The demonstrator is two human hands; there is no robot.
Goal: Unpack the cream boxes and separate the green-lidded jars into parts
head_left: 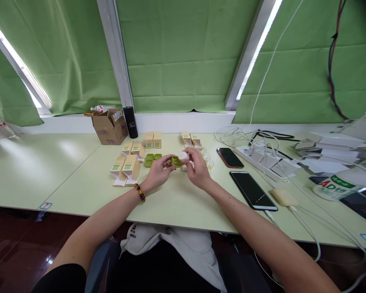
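Over the middle of the table, my left hand grips a small green square cup by its side, its hollow facing up. My right hand pinches a white rounded piece right at the cup's edge; whether the two touch, I cannot tell. A second white piece shows partly under my right fingers. Behind my left hand sit several green square cups in a cluster. Clear plastic containers with small yellow spots lie just beyond my right hand, partly hidden by it.
Opened beige cartons stand at the left, with closed ones behind. A cardboard box and black cylinder are by the window wall. Phones, a power strip, loose cables and a white bottle occupy the right.
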